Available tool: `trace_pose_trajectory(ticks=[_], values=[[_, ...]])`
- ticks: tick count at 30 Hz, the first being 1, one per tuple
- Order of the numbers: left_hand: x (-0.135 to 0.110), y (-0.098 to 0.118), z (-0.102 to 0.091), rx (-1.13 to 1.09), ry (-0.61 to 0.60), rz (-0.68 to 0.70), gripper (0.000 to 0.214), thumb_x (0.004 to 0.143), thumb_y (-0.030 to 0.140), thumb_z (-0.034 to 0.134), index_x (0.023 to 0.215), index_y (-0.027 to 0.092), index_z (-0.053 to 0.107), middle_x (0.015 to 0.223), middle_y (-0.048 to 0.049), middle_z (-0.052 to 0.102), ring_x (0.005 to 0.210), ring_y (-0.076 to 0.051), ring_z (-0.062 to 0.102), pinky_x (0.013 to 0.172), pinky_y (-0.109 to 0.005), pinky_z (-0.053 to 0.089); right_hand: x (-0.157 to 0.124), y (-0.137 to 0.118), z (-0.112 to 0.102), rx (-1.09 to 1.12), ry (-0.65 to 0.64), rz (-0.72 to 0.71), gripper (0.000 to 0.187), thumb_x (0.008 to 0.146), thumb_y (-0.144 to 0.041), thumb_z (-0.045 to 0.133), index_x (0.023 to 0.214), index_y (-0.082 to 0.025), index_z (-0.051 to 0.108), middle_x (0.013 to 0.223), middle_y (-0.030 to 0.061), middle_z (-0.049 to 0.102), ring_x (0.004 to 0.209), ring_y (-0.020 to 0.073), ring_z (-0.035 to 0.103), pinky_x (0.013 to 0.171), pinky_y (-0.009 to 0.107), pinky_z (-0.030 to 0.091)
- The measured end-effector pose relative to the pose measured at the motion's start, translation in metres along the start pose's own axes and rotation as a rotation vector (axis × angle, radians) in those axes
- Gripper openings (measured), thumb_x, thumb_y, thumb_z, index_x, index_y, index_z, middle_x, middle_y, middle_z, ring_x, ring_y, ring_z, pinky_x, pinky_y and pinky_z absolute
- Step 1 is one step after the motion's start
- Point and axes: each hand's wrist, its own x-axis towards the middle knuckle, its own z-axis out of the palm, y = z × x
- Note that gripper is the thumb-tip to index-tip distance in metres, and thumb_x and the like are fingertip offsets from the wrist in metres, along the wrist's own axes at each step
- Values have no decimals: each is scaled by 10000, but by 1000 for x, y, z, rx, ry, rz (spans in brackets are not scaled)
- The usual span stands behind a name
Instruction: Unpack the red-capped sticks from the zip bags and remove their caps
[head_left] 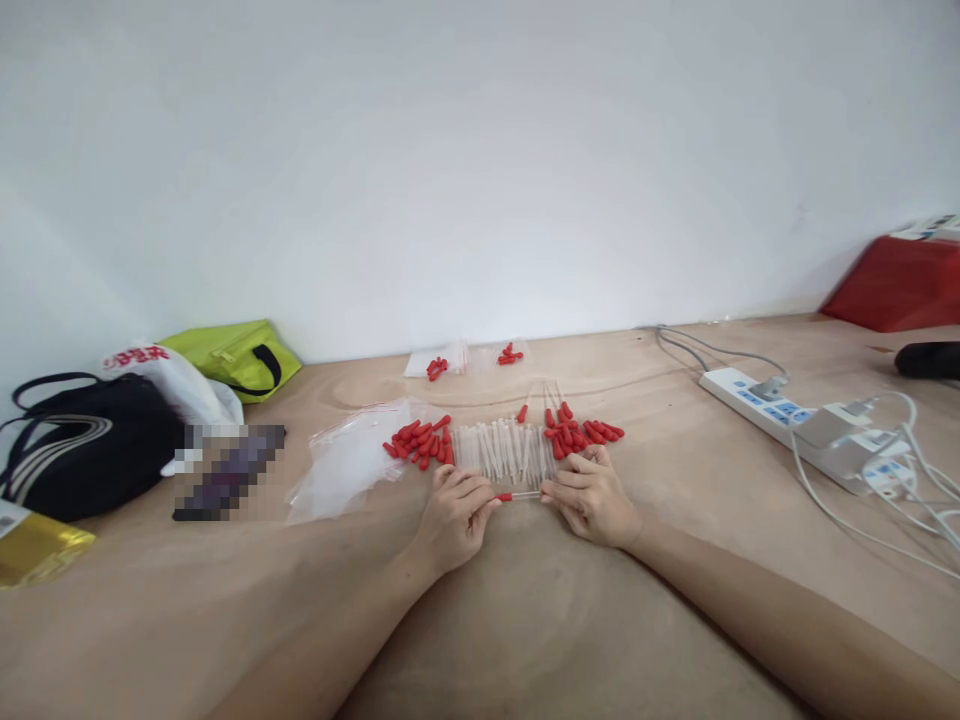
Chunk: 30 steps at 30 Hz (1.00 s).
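My left hand [455, 515] is closed around the red rubber bulb [504, 497] of a dropper. The dropper's thin clear tube [527, 494] runs level to the right, its far end pinched in my right hand [595, 497]. Bulb and tube appear to meet in the gap between my hands; the ends are hidden by my fingers. Just beyond lies a row of clear tubes [499, 450]. Loose red bulbs [420, 438] are heaped left of the row. On its right, more red bulbs [574, 436] lie close to my right fingers, some with tubes pointing away.
Clear plastic bags [352, 460] lie left of the bulbs. Two small bags with red bulbs [437, 369] [510, 354] rest near the wall. A power strip [772, 410] with cables is at right. A black bag [90, 440] and a lime-green bag [240, 355] stand at left.
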Motion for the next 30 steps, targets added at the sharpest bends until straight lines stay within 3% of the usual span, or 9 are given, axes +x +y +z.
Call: trace_pose_trajectory(ticks=[4,7,10,14,19,24,30], values=[[-5,-14,-9,15,22,-75,210,842,218,436,667,190,548,685,-11,622,724,-152,552,730,-333,368,-7,9,-4,-17,-4,55,234,848,-248,437,765,-203,651,572,14,567,642,133,422,666,325,222],[-11,-30,-18,59,137,-197,202,846,255,440,694,188,556,688,-22,607,680,-148,553,666,-297,422,-14,22,-7,-40,50,181,208,840,-267,463,787,-215,658,653,18,624,644,138,455,683,330,240],[-13,-39,-20,38,194,-217,170,845,290,455,810,204,597,793,-31,615,743,-144,576,704,-275,464,-17,30,-5,-53,114,307,193,831,-292,486,873,-244,668,670,13,644,644,143,492,699,329,262],[-7,-47,-21,110,341,-316,209,838,284,445,925,197,614,869,-50,596,809,-153,583,763,-285,476,-9,27,3,-84,206,394,205,826,-295,488,878,-237,677,638,14,644,655,145,530,695,315,272],[-8,-82,-36,191,532,-556,260,767,309,488,914,138,618,778,-51,576,618,-132,550,656,-289,494,9,21,13,-148,245,415,207,819,-258,486,809,-232,691,602,13,645,629,133,535,707,313,253],[-18,-106,-38,74,513,-747,351,709,390,519,939,136,595,768,-46,615,602,-135,551,592,-273,487,22,19,22,-197,181,431,226,806,-227,479,709,-229,684,607,17,653,681,150,528,717,326,223],[-18,-100,-33,56,413,-807,339,672,442,544,861,170,617,723,-36,649,650,-165,596,610,-286,489,23,16,22,-166,62,425,229,783,-373,510,743,-220,677,681,31,665,725,171,487,703,330,210]])
